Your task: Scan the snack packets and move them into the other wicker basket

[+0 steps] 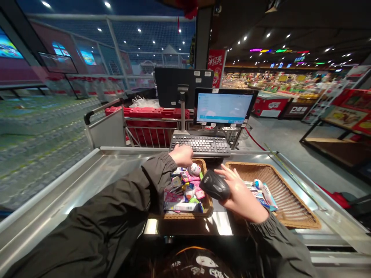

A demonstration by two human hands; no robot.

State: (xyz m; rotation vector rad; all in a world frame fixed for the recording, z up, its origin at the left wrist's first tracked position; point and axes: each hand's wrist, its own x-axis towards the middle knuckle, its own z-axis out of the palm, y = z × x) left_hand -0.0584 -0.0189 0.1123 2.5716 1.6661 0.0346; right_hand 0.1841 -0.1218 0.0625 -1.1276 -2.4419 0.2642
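The black handheld scanner (215, 185) is in the right hand (236, 191), on the wearer's side of the keyboard (213, 144) and well short of its front edge. The right hand's grip is clamped around the scanner, with fingers stretched beyond it on the side toward the keyboard. The left hand (182, 155) is at the keyboard's near left corner, its fingers curled. Its fingertips are mostly hidden, so I cannot tell whether that grip is together or apart, or whether it presses a key.

In front of the keyboard, toward the wearer, a filled wicker basket (179, 217) rests on the metal table (124, 170). Small bright packets are heaped in it, with a round white-and-red item (194, 169) at the end nearest the keyboard and a long pale packet (181, 207) at the far end from it. To the keyboard's front right is a second wicker basket (292, 202), with a few blue-and-white packs (269, 197) at its left side and woven bottom showing elsewhere.

Directly behind the keyboard is a lit screen (223, 108); behind its left part is the back of another monitor (171, 87). A metal cart (156, 133) lies beyond the keyboard to the left, and a red freezer (271, 106) is well apart from it, far to the right.
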